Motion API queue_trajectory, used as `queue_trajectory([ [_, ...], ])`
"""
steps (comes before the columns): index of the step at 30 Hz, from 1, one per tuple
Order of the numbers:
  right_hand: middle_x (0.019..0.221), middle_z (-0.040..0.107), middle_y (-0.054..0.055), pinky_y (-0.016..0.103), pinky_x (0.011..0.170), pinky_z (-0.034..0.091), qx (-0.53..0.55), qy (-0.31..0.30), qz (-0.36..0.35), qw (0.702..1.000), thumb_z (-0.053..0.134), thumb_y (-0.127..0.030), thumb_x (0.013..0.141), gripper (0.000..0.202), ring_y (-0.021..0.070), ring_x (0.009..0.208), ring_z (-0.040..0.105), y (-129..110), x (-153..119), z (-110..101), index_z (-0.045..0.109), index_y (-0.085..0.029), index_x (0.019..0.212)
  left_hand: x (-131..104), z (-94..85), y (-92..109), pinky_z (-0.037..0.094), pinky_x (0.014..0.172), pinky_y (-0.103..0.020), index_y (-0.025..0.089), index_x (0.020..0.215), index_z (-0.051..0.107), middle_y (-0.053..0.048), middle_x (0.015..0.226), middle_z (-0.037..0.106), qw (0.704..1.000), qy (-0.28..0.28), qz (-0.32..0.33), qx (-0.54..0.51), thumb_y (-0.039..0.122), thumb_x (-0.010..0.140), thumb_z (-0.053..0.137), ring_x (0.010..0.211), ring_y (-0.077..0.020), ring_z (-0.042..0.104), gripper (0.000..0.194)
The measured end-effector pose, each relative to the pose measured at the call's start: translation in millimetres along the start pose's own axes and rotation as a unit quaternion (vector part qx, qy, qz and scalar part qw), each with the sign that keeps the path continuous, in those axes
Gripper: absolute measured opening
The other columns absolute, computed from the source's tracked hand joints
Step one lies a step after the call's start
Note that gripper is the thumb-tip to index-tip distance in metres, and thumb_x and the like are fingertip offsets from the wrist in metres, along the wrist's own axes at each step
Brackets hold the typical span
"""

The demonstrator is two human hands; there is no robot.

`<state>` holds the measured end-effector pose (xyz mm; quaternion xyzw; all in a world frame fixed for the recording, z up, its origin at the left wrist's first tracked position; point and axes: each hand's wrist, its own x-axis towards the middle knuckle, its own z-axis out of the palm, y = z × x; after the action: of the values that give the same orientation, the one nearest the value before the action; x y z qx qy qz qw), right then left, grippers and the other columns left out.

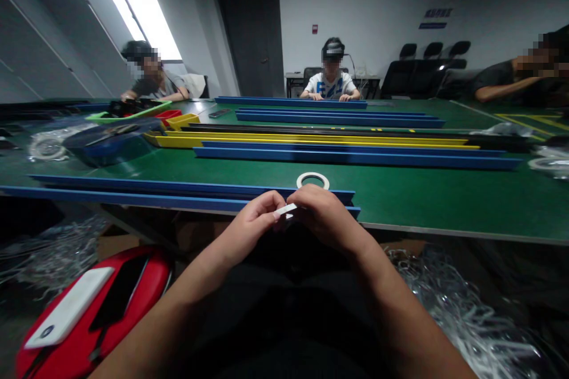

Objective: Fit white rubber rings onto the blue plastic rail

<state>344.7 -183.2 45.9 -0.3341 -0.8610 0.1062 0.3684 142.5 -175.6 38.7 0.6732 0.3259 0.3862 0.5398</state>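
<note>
Close to the table's front edge, my left hand [263, 213] pinches a small white strip [285, 209] between thumb and fingers. My right hand [316, 204] is closed at the strip's other end, its fingertips mostly hidden behind the back of the hand. What the strip is made of is too small to tell. Just beyond my right hand lies a white ring-shaped roll [313, 175], which looks like tape, flat on the green table. A long blue channel bar [133, 193] runs along the front edge, and its right end passes behind my hands.
More blue bars [355, 156], a yellow bar [178, 141] and black bars lie across the table [427, 201]. Bins [182, 122] stand at left. Three people sit around it. Below are a red case [151, 284] with a white device [71, 308] and heaped pale strips [466, 308].
</note>
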Motion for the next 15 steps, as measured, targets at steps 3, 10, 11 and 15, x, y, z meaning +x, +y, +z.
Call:
queue_trajectory([
  [3, 0.085, 0.064, 0.003, 0.027, 0.073, 0.039, -0.034, -0.033, -0.007, 0.999, 0.051, -0.019, 0.094, 0.013, 0.0144, 0.080, 0.053, -2, 0, -2, 0.064, -0.020, 0.092, -2, 1.8, -5, 0.037, 0.061, -0.028, 0.020, 0.078, 0.052, -0.001, 0.070, 0.054, 1.000, -0.019, -0.012, -0.005, 0.036, 0.082, 0.053, 0.065, -0.0150, 0.047, 0.016],
  [10, 0.085, 0.064, 0.004, 0.028, 0.072, 0.038, -0.077, -0.064, -0.012, 0.995, 0.050, -0.027, 0.096, 0.019, 0.0145, 0.079, 0.053, -9, -2, -5, 0.067, -0.020, 0.095, -2, -8.2, -9, 0.036, 0.061, -0.027, 0.020, 0.078, 0.053, 0.001, 0.068, 0.051, 0.996, -0.062, -0.054, 0.034, 0.034, 0.083, 0.053, 0.064, -0.0142, 0.045, 0.015],
  [11, 0.086, 0.064, 0.004, 0.028, 0.072, 0.038, -0.074, -0.071, -0.003, 0.995, 0.051, -0.028, 0.096, 0.018, 0.0145, 0.080, 0.053, -9, -2, -6, 0.067, -0.020, 0.095, -2, -9.5, -11, 0.035, 0.060, -0.027, 0.020, 0.078, 0.053, 0.001, 0.067, 0.051, 0.995, -0.066, -0.056, 0.044, 0.034, 0.082, 0.053, 0.063, -0.0142, 0.045, 0.015],
  [15, 0.098, 0.068, 0.006, 0.028, 0.077, 0.042, -0.079, -0.117, 0.076, 0.987, 0.059, -0.044, 0.090, 0.029, 0.0174, 0.089, 0.059, 8, -1, -21, 0.067, -0.024, 0.108, 1, -13.4, -22, 0.033, 0.058, -0.027, 0.020, 0.078, 0.053, 0.002, 0.066, 0.050, 0.996, -0.060, -0.046, 0.042, 0.030, 0.078, 0.050, 0.062, -0.0142, 0.043, 0.010],
])
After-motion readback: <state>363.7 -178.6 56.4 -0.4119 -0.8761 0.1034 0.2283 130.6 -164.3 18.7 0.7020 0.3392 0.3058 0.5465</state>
